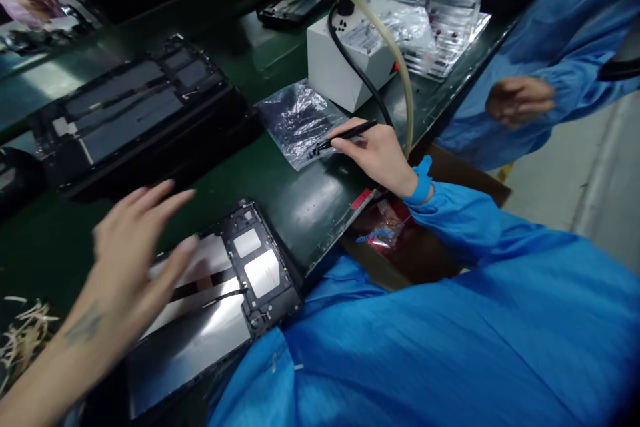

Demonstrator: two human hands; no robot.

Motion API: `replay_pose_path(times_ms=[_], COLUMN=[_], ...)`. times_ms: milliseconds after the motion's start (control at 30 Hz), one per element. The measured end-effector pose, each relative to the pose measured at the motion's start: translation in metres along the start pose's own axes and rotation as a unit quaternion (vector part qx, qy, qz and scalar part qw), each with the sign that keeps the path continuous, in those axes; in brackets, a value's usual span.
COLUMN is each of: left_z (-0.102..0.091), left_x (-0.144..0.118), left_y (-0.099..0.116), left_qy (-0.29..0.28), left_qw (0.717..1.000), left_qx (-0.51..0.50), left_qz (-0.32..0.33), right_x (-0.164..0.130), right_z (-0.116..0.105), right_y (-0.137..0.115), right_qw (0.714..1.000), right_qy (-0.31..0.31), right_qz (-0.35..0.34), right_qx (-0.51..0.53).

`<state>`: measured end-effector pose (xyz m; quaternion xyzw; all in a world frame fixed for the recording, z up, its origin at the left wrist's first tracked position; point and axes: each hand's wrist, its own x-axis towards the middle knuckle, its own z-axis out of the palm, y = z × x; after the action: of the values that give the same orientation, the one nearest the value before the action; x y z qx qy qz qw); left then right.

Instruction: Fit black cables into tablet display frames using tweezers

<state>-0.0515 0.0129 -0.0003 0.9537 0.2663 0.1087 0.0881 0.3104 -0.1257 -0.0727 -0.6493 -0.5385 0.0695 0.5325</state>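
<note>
My right hand [373, 153] grips slim black tweezers [356, 133] like a pen. Their tip is over a clear plastic bag [295, 117], close to several tiny black pieces [316, 149] on its near edge. A blue band circles that wrist. My left hand [140, 233] is slightly blurred, its fingers apart and holding nothing. It hovers above the left part of an opened tablet housing [265, 273] with silvery plates inside, which lies at the table edge in front of me. The hand and forearm hide some of that housing.
A stack of similar housings [135, 100] stands at the left. Beyond the bag sits a white box [330, 63] with a hose and cable, beside clear plastic trays [435, 20]. At right is a co-worker's hand [520, 100]. A carton [425, 240] is below the table edge.
</note>
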Motion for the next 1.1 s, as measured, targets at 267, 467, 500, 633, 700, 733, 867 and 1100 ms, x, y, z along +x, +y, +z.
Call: replay_pose_path(times_ms=[267,467,500,633,700,733,867,1100], left_z=[0.065,0.058,0.058,0.062,0.063,0.062,0.06,0.059], left_x=[0.133,0.14,0.139,0.135,0.135,0.135,0.136,0.138], left_y=[0.064,0.083,0.084,0.084,0.084,0.084,0.088,0.09], left_qy=[-0.141,-0.15,-0.152,-0.143,-0.138,-0.138,-0.144,-0.146], left_qw=[0.973,0.967,0.964,0.952,0.948,0.946,0.943,0.943], left_qx=[0.011,0.124,0.134,0.169,0.182,0.188,0.197,0.205], left_qz=[0.181,0.162,0.172,0.211,0.221,0.224,0.228,0.219], right_x=[0.004,0.003,0.003,0.001,0.002,0.002,0.004,0.005], right_z=[0.008,0.009,0.008,0.005,0.004,0.003,0.005,0.009], right_y=[-0.002,-0.004,-0.002,0.004,0.004,0.004,0.003,0.006], right_qw=[1.0,0.999,0.999,0.999,0.998,0.997,0.997,0.998], right_qy=[-0.009,-0.016,-0.005,0.032,0.032,0.026,-0.007,-0.026], right_qz=[-0.015,-0.034,-0.031,0.005,0.016,0.015,-0.004,-0.004], right_qx=[-0.011,-0.031,-0.035,0.004,0.053,0.072,0.075,0.056])
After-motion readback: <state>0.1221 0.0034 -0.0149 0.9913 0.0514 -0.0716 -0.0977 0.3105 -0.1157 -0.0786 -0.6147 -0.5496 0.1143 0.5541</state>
